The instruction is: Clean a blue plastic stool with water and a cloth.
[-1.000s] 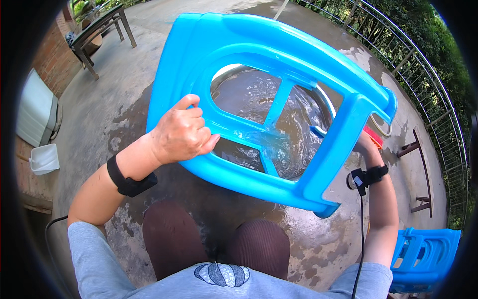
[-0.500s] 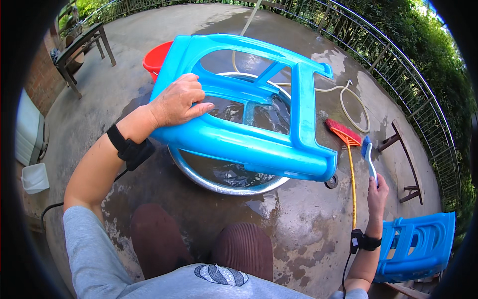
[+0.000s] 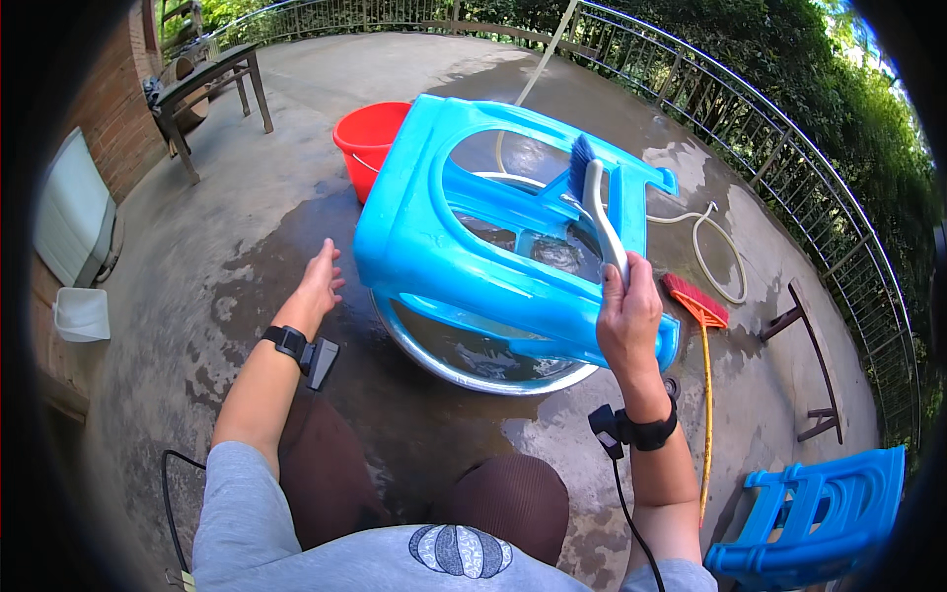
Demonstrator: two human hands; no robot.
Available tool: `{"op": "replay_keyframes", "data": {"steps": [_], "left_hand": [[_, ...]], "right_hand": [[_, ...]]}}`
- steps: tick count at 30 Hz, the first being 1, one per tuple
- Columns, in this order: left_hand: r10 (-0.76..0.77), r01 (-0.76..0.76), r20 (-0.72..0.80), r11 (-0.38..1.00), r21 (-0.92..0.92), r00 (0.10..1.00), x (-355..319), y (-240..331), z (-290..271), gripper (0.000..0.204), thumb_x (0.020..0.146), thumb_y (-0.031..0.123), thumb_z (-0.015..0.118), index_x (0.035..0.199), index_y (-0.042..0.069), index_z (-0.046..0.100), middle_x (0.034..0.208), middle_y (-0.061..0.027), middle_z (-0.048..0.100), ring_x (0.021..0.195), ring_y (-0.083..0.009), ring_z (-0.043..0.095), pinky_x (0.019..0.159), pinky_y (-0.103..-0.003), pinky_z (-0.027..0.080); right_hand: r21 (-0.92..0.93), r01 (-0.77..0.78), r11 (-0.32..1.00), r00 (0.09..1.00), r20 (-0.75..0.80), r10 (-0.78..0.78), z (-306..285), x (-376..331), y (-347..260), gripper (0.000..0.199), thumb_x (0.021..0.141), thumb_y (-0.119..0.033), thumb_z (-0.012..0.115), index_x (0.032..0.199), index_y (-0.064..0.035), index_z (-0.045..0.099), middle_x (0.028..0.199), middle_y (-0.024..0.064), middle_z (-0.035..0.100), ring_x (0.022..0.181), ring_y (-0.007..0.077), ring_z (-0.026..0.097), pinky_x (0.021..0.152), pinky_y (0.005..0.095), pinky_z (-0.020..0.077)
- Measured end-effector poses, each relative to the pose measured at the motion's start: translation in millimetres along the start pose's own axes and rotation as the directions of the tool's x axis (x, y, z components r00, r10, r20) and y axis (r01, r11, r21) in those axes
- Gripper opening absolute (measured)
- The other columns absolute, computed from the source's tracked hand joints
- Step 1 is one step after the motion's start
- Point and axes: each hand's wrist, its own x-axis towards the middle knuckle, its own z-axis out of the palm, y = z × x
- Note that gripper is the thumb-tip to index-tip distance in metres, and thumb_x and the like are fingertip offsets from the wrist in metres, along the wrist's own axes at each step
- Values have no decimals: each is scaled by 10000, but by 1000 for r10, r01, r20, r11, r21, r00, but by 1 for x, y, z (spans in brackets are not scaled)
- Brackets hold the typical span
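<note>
One bright blue plastic stool (image 3: 464, 247) is lying on its side over the round metal basin (image 3: 473, 365) of water, already wet, with scrubbing seemingly underway. The right hand (image 3: 626, 316) is gripping one white-handled blue brush (image 3: 592, 202) against it; the left hand (image 3: 321, 286) is hovering open, apart from it. A second blue stool (image 3: 819, 523) is waiting beyond, right of the basin.

This is an outdoor terrace of a home: a wet concrete floor (image 3: 247, 257), a brick wall (image 3: 113, 109) at 10 o'clock, a metal railing (image 3: 789, 148) with green trees behind from 12 to 3 o'clock, a garden hose (image 3: 705, 247).
</note>
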Motion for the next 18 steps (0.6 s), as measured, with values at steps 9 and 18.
{"op": "replay_keyframes", "data": {"steps": [9, 18], "left_hand": [[17, 5, 87, 969, -247, 996, -37, -13, 48, 674, 1079, 593, 419, 1520, 87, 480, 1559, -137, 502, 1445, -315, 422, 1196, -584, 262], [-92, 88, 6, 923, -375, 996, 7, -66, 23, 565, 1105, 522, 381, 1440, 97, 540, 1580, -100, 463, 1423, -314, 435, 1192, -589, 275]], "right_hand": [[-181, -49, 982, 986, 149, 77, 87, -10, 0, 240, 1011, -237, 621, 1130, -33, 579, 897, 252, 717, 819, 474, 691, 712, 570, 520], [-4, -92, 996, 991, 99, 92, 94, -1, 18, 245, 1018, -266, 629, 1081, -28, 624, 887, 250, 720, 840, 463, 696, 712, 545, 523]]}}
